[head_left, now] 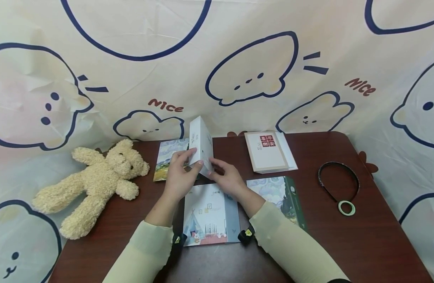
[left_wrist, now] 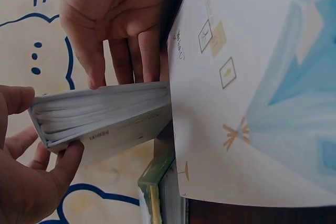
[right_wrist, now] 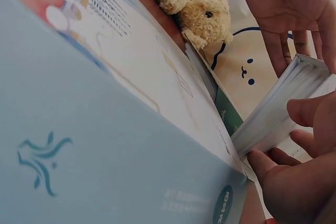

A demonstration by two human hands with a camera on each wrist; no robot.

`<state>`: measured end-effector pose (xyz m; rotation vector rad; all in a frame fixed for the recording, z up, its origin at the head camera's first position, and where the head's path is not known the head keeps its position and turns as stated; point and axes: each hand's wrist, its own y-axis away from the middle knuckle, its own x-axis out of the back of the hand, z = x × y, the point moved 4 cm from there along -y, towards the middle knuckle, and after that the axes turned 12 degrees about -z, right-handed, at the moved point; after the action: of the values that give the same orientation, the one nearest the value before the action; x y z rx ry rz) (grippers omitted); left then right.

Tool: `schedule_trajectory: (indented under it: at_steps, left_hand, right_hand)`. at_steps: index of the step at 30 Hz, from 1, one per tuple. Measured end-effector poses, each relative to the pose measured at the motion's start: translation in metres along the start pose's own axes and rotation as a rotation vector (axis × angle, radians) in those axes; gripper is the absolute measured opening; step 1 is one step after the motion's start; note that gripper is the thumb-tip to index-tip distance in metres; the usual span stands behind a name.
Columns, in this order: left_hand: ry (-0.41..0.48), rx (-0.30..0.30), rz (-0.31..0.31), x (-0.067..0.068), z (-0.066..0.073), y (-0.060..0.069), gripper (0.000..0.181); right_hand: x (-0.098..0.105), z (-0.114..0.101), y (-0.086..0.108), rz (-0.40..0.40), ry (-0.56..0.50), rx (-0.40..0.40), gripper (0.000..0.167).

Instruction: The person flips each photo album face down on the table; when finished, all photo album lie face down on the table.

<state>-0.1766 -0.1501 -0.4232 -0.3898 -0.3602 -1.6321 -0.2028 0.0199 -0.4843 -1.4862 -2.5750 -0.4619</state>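
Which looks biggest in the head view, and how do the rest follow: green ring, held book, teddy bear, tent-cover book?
1. Teddy bear
2. Tent-cover book
3. Held book, partly covered and turned, so only its visible part is ranked
4. Green ring

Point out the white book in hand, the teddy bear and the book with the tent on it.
White book (head_left: pixel 202 142): head view, on its white outer surface.
Teddy bear (head_left: pixel 100 177): head view, on its belly.
Tent book (head_left: pixel 209 216): head view, on its cover.
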Motion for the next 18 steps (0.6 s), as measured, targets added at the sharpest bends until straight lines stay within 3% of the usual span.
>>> schedule_trajectory:
  at_steps: [11, 18]
  left_hand:
    - [0.019, -0.027, 0.002, 0.0013, 0.0007, 0.0017, 0.049]
    - [0.078, -0.039, -0.002, -0.001, 0.0002, 0.0015, 0.051]
  right_hand:
    - [-0.0036, -0.0018, 0.0002, -0.049, -0.141, 0.023, 0.055]
    - [0.0013, -0.0045, 0.0019, -0.043, -0.17, 0.048, 0.056]
